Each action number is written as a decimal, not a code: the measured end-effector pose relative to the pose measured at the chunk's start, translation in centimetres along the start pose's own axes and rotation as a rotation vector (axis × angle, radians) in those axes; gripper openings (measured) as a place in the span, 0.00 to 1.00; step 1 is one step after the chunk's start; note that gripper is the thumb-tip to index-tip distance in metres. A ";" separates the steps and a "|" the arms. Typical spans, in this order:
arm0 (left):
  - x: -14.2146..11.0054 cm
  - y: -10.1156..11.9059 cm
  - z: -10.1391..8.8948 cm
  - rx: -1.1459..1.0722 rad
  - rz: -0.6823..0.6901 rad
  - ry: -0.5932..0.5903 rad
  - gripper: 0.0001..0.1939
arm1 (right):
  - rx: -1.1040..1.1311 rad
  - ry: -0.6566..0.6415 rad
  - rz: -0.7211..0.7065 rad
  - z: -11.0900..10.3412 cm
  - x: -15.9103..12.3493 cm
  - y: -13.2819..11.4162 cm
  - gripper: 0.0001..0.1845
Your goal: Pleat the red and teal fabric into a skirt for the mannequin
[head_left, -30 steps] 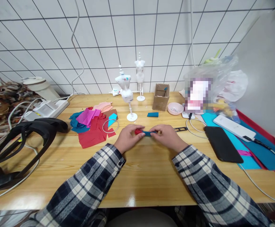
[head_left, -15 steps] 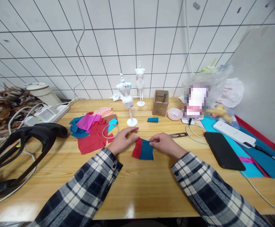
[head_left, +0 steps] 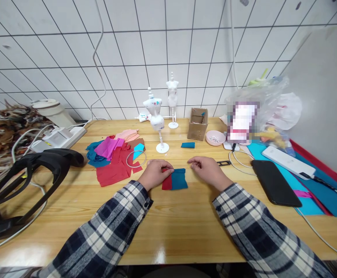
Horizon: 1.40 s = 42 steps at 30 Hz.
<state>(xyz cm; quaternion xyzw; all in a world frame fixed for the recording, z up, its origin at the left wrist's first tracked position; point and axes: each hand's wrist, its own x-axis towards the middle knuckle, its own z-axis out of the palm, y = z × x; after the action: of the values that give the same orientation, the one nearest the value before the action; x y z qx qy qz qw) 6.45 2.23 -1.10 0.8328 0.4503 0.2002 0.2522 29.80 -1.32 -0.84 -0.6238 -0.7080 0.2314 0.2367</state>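
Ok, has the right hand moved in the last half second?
Yes: rightward and a little toward the wall, judged against the front white mannequin. The right hand is now off the red-and-blue cloth.

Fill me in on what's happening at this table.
A person in plaid sleeves is handling a red-and-blue cloth piece that lies on the wooden table. The left hand touches its red end. The right hand hovers off the blue end, apart from the cloth; whether it holds something thin is too small to tell. Two white dress forms stand beyond, and cloth scraps lie to the left.
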 end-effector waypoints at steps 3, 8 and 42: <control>0.0 0.2 0.1 0.001 0.022 0.012 0.09 | -0.025 0.017 -0.095 0.3 0.0 -0.7 0.16; 0.1 0.4 0.3 0.045 0.052 0.022 0.08 | -0.089 -0.046 -0.118 1.3 0.0 -1.6 0.12; -1.2 1.6 -2.5 0.520 0.403 -0.066 0.14 | -0.341 -0.111 -0.298 0.2 -1.0 -1.2 0.16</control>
<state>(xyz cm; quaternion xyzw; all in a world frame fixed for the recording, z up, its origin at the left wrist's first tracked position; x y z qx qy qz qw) 5.46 1.07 1.69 0.9476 0.3042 0.0973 0.0009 28.85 -2.41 -0.32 -0.5297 -0.8331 0.1048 0.1202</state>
